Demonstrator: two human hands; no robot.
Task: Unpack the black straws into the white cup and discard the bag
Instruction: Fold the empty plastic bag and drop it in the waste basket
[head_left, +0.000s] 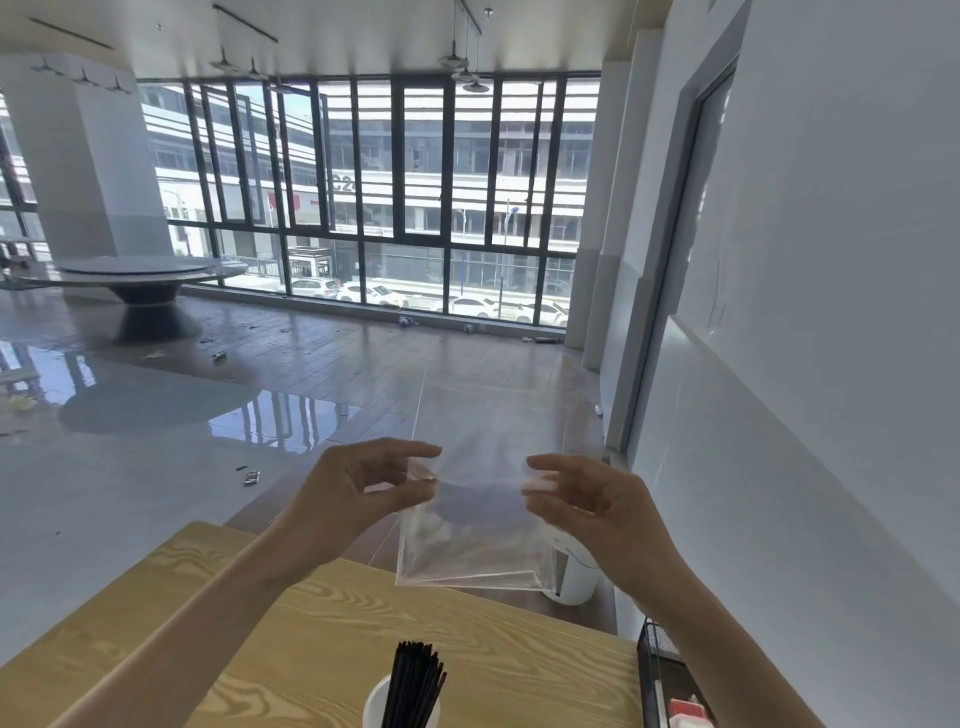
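White cup (375, 709): at the bottom edge of the frame, just right of centre, standing on the wooden table; only its rim and upper wall show.
Black straws (414, 686): a bundle standing upright in the white cup, tips fanned slightly above the rim.
Wooden table (291, 618): light, strongly grained top filling the lower left and lower middle of the frame.
Black wire basket (655, 670): lower right, at the table's right end beside the wall, with something red inside; contents too cut off to name.
Left hand (353, 488): centre of the frame, raised above the table's far edge, thumb and fingertips pinching the left edge of the clear plastic bag.
Right hand (587, 501): just right of centre, fingers curled and pinching the bag's right edge.
Clear plastic bag (478, 519): held in the air between both hands, empty, stretched flat, with its lower corners hanging over the table's far edge.
White bin (576, 577): on the floor behind the bag, beyond the table, near the right wall, partly seen through the plastic.
Round table (140, 273): far left, on a dark pedestal.
Window wall (374, 197): dark-framed glazing across the upper middle, with parked cars and a building outside.
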